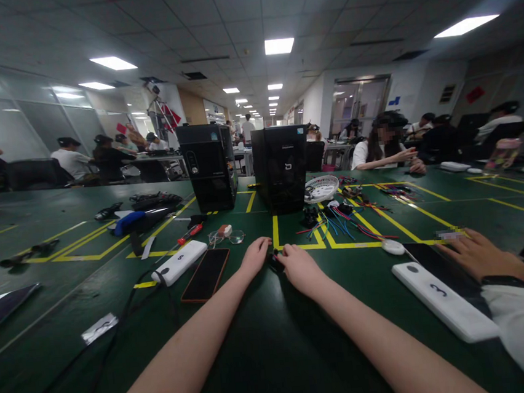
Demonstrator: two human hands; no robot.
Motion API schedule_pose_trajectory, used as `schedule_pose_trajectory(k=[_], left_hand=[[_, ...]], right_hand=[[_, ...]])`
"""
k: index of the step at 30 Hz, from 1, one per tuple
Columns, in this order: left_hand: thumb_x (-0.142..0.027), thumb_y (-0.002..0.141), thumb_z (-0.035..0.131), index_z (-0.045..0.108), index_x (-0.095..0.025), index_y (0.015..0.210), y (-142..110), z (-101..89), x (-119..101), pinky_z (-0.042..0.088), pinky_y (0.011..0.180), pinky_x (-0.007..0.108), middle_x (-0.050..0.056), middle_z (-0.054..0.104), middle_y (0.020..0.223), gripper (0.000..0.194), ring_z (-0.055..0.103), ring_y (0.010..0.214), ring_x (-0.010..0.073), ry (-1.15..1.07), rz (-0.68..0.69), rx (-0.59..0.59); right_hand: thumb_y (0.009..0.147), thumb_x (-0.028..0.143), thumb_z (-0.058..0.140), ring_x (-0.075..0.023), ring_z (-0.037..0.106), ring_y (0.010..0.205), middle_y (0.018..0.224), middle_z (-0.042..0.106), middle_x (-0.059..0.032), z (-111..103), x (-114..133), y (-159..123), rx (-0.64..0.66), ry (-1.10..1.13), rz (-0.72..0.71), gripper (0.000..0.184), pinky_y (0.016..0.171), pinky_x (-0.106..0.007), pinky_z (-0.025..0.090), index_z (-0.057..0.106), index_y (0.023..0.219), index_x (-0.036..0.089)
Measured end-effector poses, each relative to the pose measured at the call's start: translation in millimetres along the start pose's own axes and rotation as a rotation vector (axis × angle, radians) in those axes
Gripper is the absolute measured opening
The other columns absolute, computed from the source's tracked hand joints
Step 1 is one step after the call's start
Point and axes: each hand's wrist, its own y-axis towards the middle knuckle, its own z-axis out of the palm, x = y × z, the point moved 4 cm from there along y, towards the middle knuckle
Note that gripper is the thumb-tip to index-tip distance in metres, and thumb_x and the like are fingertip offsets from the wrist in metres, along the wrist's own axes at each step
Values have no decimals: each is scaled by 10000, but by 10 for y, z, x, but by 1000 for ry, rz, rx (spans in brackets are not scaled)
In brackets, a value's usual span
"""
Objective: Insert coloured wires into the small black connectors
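Observation:
Over the near middle of the green table (259, 357), both my hands meet around a small black part (275, 263) whose exact kind is too small and dark to make out. My left hand (255, 257) comes in from the left side, fingers bent and close together against the part. From the right, my right hand (300, 268) pinches the same part between thumb and fingers. Just left of my left forearm lies a dark phone with an orange edge (206, 276). A white numbered power bank (180, 262) is beside it, with a black cable running off it.
Two black computer cases (208, 171) stand ahead. Coloured wires (338, 221), a white basket (321, 187), glasses (234, 237) and a red-handled screwdriver (190, 233) lie around. At right, another person's hand (485, 255) rests near a white power bank (443, 299). Yellow tape marks the table.

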Motion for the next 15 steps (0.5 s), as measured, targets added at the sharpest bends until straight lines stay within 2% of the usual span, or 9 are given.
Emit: schedule_pose_trajectory(k=[5, 9, 15], left_hand=[[-202, 860, 367, 579, -144, 1021, -5, 6, 13, 471, 803, 285, 57, 659, 896, 272, 610, 868, 163, -29, -32, 30], [-192, 853, 375, 580, -144, 1017, -10, 13, 0, 472, 799, 286, 53, 654, 884, 267, 609, 845, 160, -18, -16, 35], [-179, 839, 388, 574, -135, 1017, 10, 30, 23, 469, 813, 277, 54, 655, 874, 261, 612, 836, 154, -32, -3, 56]], right_hand=[[823, 141, 417, -186, 453, 908, 974, 535, -75, 73, -46, 114, -45, 64, -74, 288, 751, -281, 366, 619, 1015, 213], [840, 149, 410, -181, 454, 909, 963, 546, -59, 129, -120, 72, -88, 98, -70, 293, 754, -293, 361, 604, 1040, 240], [833, 154, 424, -207, 435, 994, 1054, 554, -93, 73, 8, -74, -245, 58, -117, 327, 861, -347, 325, 535, 1140, 164]])
